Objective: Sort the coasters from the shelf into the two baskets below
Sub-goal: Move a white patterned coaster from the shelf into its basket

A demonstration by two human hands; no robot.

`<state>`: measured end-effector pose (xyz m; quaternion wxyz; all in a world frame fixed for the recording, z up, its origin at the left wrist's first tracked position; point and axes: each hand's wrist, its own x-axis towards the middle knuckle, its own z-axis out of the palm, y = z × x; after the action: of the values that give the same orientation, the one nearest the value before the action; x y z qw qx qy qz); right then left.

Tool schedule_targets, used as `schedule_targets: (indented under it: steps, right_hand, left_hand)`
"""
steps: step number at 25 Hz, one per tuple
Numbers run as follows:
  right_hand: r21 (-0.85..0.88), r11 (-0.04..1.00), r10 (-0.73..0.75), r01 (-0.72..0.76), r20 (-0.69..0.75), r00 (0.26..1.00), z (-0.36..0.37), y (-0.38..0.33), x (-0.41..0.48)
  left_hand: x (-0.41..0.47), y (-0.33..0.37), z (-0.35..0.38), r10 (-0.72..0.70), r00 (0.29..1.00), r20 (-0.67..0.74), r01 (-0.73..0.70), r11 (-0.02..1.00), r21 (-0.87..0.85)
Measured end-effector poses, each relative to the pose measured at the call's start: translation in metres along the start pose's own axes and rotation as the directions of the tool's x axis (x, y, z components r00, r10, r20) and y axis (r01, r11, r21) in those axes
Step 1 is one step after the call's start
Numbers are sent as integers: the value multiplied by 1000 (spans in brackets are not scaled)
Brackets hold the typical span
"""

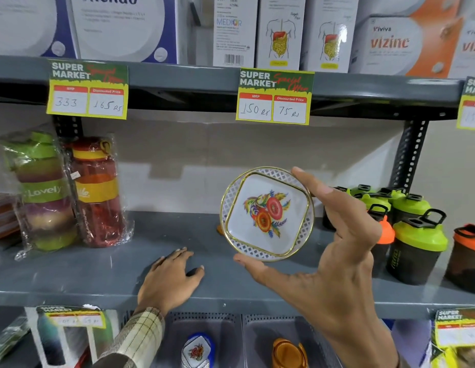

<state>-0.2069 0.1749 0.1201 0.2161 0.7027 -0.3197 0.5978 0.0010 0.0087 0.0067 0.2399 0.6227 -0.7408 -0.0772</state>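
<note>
My right hand [339, 251] holds a round white coaster [266, 213] with a gold rim and a red floral print, tilted up in front of the grey shelf [98, 272]. Thumb and fingers pinch its edge. My left hand [170, 277] lies flat on the shelf board, holding nothing. Just behind the held coaster an orange piece [219, 229] peeks out on the shelf. Below the shelf stand two grey baskets: the left basket [220, 318] holds a floral coaster with a blue one [197, 350], the right basket [270, 321] holds orange coasters [289, 353].
Wrapped water bottles [71, 192] stand at the shelf's left. Shaker bottles with green and orange lids [411, 229] crowd the right. Price tags [273, 96] hang from the shelf above, which carries boxes. More tagged goods sit beside the baskets.
</note>
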Motion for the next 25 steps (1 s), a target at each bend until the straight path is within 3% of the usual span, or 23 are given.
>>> schedule_targets:
  steps: [4, 7, 9, 14, 18, 21, 25]
  right_hand:
    - [119, 972, 188, -201, 116, 975, 4, -7, -6]
    - [278, 833, 380, -479, 342, 859, 7, -15, -24]
    - [315, 733, 421, -603, 486, 766, 13, -15, -47]
    - [122, 644, 477, -755, 708, 521, 45, -10, -123]
    - [-49, 513, 573, -857, 763, 299, 96, 18, -192]
    - [-159, 447, 643, -881, 741, 193, 146, 50, -244]
    - [-337, 463, 699, -820, 707, 104, 206, 81, -293]
  left_hand:
    - [2, 3, -4, -16, 998, 59, 17, 1000, -19]
    - [-5, 4, -10, -2, 998, 63, 3, 1000, -9]
    - [-7, 7, -13, -22, 999, 40, 23, 1000, -21]
    - [1, -1, 0, -7, 1000, 28, 6, 999, 37]
    - [6, -1, 1, -1, 1000, -25, 2, 999, 49]
    - [7, -3, 4, 10, 1000, -26, -9, 999, 50]
    - [7, -4, 4, 19, 999, -41, -16, 998, 58]
